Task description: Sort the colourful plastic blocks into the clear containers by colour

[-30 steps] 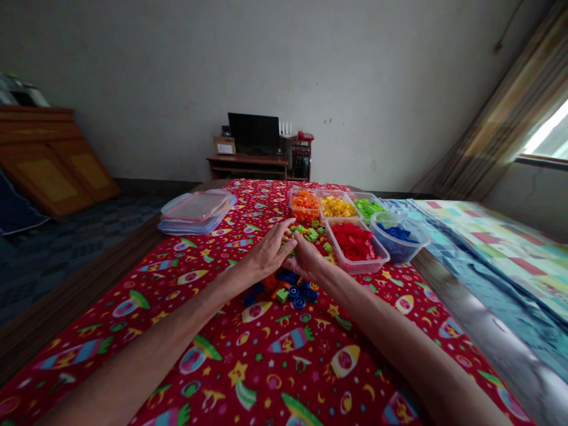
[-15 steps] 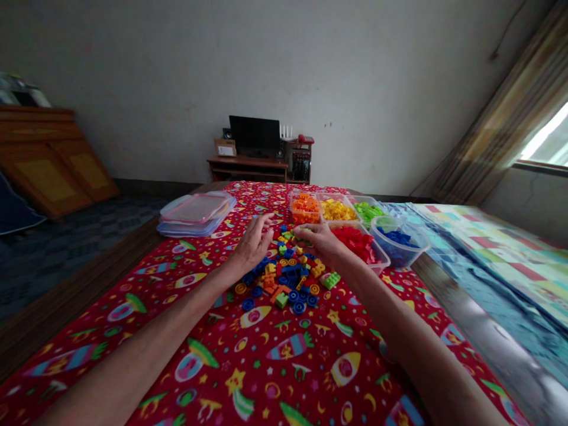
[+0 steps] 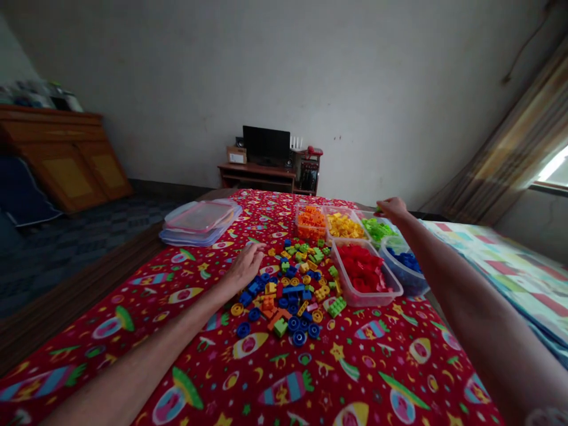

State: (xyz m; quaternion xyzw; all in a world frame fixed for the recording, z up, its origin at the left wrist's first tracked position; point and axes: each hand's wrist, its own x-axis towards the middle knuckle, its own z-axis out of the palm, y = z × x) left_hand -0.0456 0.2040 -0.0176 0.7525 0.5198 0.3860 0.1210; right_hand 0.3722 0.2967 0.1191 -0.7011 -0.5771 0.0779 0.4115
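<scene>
My right hand [image 3: 393, 208] is raised over the tub of green bricks [image 3: 376, 229], its fingers pinched on a small green toy brick [image 3: 378, 209] that shows at the fingertips. At the left edge of a mixed pile of toy bricks and wheels [image 3: 293, 290], my left hand [image 3: 247, 264] hovers or rests with loosely bent fingers and nothing visible in it. Blue, yellow, orange, green and red pieces make up the pile. Beside it stand tubs of orange bricks [image 3: 311, 223], yellow bricks [image 3: 345, 226], red bricks [image 3: 362, 269] and blue bricks [image 3: 407, 260].
Stacked plastic lids [image 3: 199, 219] lie on the left of the red patterned tablecloth [image 3: 284, 390]. A bed with a patchwork cover [image 3: 497, 248] adjoins the right side. Against the far wall is a desk with a monitor [image 3: 266, 145]; a wooden cabinet [image 3: 66, 160] stands far left.
My right hand has gone from the pile to the right and up, over the green tub, with a green brick. My left hand has drawn slightly back and stays beside the pile.
</scene>
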